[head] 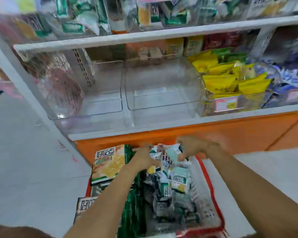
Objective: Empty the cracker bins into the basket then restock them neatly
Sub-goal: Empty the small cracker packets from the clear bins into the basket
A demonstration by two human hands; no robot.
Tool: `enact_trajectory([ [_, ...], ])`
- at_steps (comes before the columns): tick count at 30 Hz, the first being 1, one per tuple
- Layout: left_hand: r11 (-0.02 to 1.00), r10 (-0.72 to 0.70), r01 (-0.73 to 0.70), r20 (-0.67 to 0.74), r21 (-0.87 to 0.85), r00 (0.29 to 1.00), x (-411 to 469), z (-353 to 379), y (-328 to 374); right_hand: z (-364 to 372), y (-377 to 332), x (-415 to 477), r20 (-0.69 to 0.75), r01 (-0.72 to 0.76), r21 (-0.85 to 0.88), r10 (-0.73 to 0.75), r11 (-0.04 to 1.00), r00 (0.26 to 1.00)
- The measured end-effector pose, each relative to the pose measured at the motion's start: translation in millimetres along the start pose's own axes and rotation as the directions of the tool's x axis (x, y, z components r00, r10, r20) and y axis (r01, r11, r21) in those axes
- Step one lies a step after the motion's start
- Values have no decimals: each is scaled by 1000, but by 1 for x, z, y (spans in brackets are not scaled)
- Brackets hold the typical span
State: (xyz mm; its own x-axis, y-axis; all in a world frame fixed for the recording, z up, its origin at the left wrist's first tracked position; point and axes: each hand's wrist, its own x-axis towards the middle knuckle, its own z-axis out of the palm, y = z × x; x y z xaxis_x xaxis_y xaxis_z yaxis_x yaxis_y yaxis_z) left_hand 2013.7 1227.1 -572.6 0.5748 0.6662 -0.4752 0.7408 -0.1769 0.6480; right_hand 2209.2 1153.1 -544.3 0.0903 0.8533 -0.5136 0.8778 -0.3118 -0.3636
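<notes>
Two clear bins (162, 100) stood side by side on the shelf (144, 128), left of a heap of yellow packets (220, 81). Through the head camera I saw the red basket (212, 191) on the floor below the shelf's front edge, heaped with small cracker packets (178, 179). My right hand (192, 148) gripped one of them at the basket's far end. My left hand (143, 159) had its fingers curled into the heap; through the blur I could not tell whether it held any. A large cracker bag (108, 162) lay over the basket's left rim.
</notes>
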Motion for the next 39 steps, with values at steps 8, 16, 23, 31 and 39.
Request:
enact_trajectory([
  [8,963,-219,226,60,-147,974,43,105,-61,92,35,56,20,-102,2,102,995,995],
  [16,951,-304,292,152,97,940,47,124,-75,98,44,74,-31,-127,2,127,992,991],
  [23,982,-121,113,48,153,991,43,75,-36,48,10,57,-79,-76,75,82,994,994],
  [31,922,364,-382,-486,66,795,-45,-60,84,-83,-62,-60,-466,378,221,-243,899,851],
  [39,643,657,-734,-651,221,380,-127,-191,197,-199,-107,-161,-796,630,101,-318,770,516],
])
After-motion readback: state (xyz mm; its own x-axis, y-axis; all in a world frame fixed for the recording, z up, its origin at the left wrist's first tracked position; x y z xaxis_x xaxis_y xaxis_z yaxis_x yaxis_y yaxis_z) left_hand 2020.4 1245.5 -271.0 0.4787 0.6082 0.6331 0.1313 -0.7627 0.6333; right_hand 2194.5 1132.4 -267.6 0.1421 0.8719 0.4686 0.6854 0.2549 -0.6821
